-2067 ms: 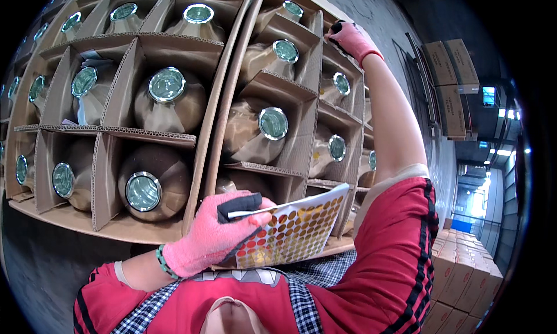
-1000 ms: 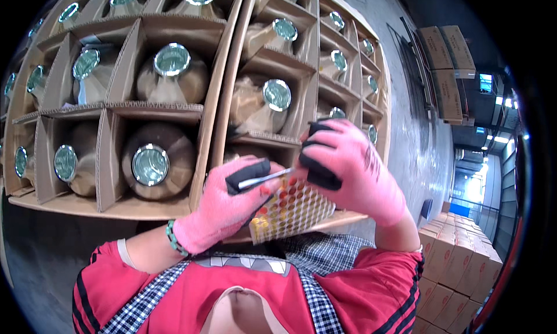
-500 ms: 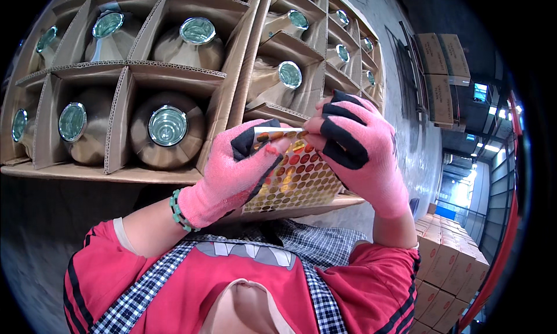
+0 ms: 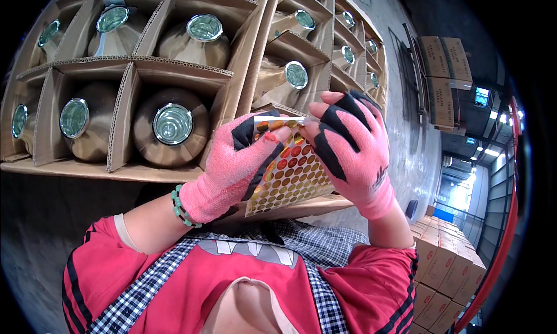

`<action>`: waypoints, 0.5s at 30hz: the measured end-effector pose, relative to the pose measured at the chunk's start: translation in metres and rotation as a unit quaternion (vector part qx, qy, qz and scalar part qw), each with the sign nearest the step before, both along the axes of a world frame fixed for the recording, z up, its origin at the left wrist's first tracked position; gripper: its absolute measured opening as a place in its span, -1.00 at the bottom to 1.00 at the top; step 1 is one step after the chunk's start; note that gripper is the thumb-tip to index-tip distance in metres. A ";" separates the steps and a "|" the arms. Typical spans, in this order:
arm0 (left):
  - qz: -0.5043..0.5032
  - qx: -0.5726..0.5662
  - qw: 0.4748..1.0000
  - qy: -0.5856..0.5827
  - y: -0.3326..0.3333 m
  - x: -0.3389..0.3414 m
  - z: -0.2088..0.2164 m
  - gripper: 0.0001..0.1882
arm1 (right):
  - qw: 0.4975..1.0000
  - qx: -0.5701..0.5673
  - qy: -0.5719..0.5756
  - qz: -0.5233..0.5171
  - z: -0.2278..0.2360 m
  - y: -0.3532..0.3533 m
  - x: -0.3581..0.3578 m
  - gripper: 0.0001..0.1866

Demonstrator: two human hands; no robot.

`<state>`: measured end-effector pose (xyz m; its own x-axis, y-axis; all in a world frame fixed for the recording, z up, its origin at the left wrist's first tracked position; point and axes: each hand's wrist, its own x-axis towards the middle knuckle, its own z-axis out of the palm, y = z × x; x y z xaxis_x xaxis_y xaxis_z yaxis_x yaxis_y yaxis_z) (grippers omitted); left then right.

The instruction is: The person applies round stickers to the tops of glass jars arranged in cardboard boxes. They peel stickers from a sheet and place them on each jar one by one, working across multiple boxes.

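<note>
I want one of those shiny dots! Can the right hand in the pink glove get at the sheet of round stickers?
Probably yes: the right hand already touches the sheet of round stickers, nothing between.

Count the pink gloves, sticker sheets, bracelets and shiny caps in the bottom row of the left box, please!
Pink gloves: 2, on the left hand and right hand
Sticker sheet: 1
Green bead bracelet: 1
Shiny caps: 3
Total: 7

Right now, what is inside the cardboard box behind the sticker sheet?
The cardboard box has cells, each holding a brown bottle with a shiny cap. The sticker sheet and both gloved hands cover the cells behind them.
</note>
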<state>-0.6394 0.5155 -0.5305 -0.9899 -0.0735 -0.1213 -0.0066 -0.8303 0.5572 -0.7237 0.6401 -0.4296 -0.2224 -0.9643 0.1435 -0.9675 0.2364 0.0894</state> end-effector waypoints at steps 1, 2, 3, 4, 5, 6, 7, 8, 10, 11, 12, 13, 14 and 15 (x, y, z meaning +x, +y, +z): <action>0.000 -0.002 1.000 0.008 0.000 0.000 -0.001 -0.78 | 1.000 -0.002 -0.001 0.000 -0.001 -0.001 -0.001 -0.76; 0.001 -0.002 1.000 -0.002 0.000 -0.001 -0.001 -0.78 | 1.000 -0.004 -0.005 -0.006 -0.003 -0.001 -0.002 -0.77; 0.002 -0.001 1.000 -0.012 0.001 -0.001 0.000 -0.78 | 1.000 -0.005 -0.009 -0.012 -0.005 -0.003 -0.003 -0.77; 0.004 -0.001 1.000 -0.022 0.001 -0.002 0.000 -0.78 | 1.000 -0.007 -0.013 -0.018 -0.007 -0.003 -0.004 -0.77; 0.001 -0.004 1.000 -0.021 0.000 -0.001 -0.002 -0.77 | 0.997 -0.016 -0.071 -0.024 -0.006 -0.005 -0.006 -0.77; 0.000 -0.007 1.000 -0.020 -0.002 -0.001 -0.005 -0.76 | 0.991 -0.026 -0.128 -0.030 -0.004 -0.008 -0.009 -0.77; 0.000 -0.010 1.000 -0.020 -0.003 0.000 -0.007 -0.75 | 0.981 -0.035 -0.186 -0.034 -0.003 -0.011 -0.011 -0.77; 0.017 -0.014 0.998 -0.058 -0.004 -0.001 -0.005 -0.78 | 0.971 -0.045 -0.233 -0.031 0.000 -0.011 -0.022 -0.79; 0.010 -0.042 0.995 -0.091 -0.004 -0.002 -0.002 -0.79 | 0.931 -0.138 -0.326 -0.089 0.009 -0.011 -0.055 -0.87; -0.002 -0.042 0.994 -0.097 -0.002 -0.002 -0.001 -0.80 | 0.906 -0.166 -0.363 -0.139 0.015 -0.013 -0.076 -0.88; -0.006 -0.075 0.993 -0.089 0.000 -0.003 -0.004 -0.80 | 0.898 -0.176 -0.362 -0.180 0.014 -0.015 -0.105 -0.84; -0.016 -0.102 0.991 -0.088 0.000 -0.003 -0.003 -0.80 | 0.887 -0.187 -0.362 -0.217 0.009 -0.020 -0.139 -0.79; -0.024 -0.101 0.991 -0.086 -0.001 -0.003 -0.002 -0.80 | 0.878 -0.203 -0.373 -0.221 -0.001 -0.025 -0.172 -0.81; -0.033 -0.099 0.991 -0.086 -0.001 -0.004 -0.002 -0.80 | 0.868 -0.218 -0.385 -0.226 -0.015 -0.028 -0.207 -0.82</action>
